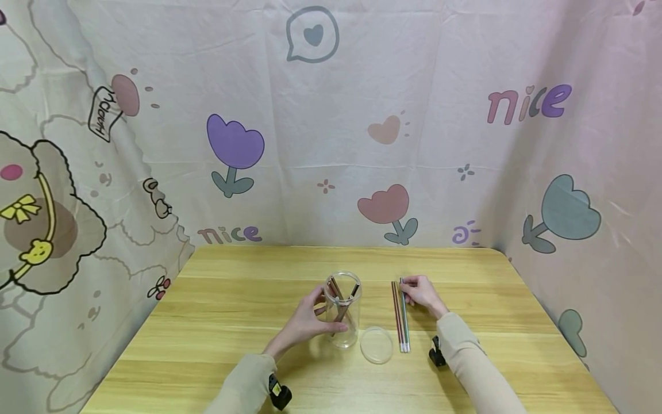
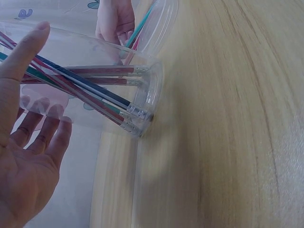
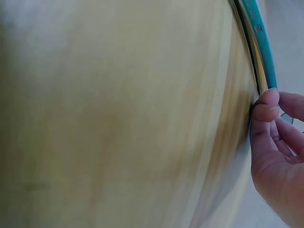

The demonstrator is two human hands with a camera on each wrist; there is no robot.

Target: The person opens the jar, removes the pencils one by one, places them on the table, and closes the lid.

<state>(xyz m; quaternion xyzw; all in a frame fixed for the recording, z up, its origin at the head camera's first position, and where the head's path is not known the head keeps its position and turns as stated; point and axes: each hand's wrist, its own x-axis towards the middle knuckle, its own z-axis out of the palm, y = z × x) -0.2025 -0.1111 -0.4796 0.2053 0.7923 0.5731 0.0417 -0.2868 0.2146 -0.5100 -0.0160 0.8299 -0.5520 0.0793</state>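
A clear round jar (image 1: 351,325) stands upright on the table, holding several pencils (image 2: 85,90) that lean across each other, eraser ends down. My left hand (image 1: 305,322) grips the jar from the left, thumb on the near side and fingers round the far side. To the right, a few pencils (image 1: 398,322) lie side by side, their eraser ends toward me. At their far ends, my right hand (image 1: 421,292) pinches a teal pencil (image 3: 263,42) between thumb and fingertips. The right wrist view shows a yellow pencil (image 3: 260,71) close along the teal one.
A clear round lid (image 1: 376,345) lies flat between the jar and the loose pencils. The wooden table (image 1: 233,287) ends at a printed cloth (image 1: 310,201) hung behind it and along the sides. Each wrist wears a small black camera (image 1: 280,394).
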